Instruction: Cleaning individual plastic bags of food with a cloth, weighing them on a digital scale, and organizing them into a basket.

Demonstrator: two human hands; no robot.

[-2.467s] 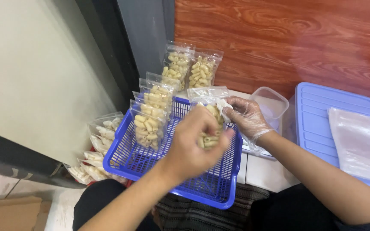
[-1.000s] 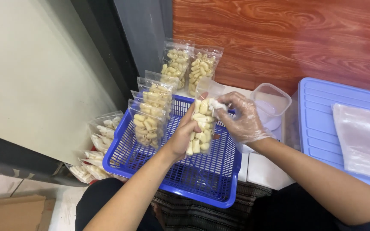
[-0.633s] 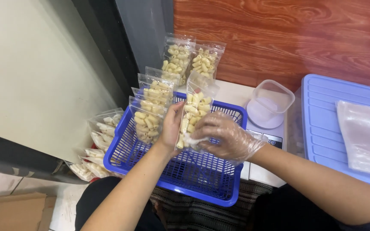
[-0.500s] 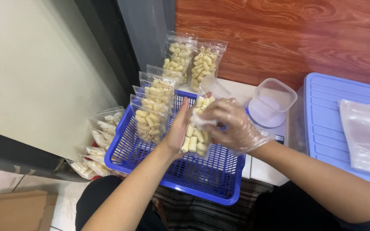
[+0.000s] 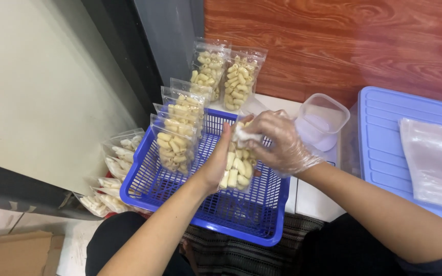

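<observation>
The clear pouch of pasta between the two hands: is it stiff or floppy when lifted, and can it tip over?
The pouch probably flexes, since its clear film creases under the gloved right hand. It looks light, as the bare left hand steadies it alone. It may tip: the others in the basket stand leaning together.

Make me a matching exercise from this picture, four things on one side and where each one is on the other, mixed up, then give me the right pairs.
Things:
1. pouch of pale snack pieces
2. blue basket
3. clear plastic tub
4. stack of empty clear bags

Places:
A. on the blue lid at the far right
B. on the white surface, between basket and lid
C. between the left hand and the gloved right hand
D. at the person's lap, holding upright filled pouches

Pairs: 1-C, 2-D, 3-B, 4-A
</observation>
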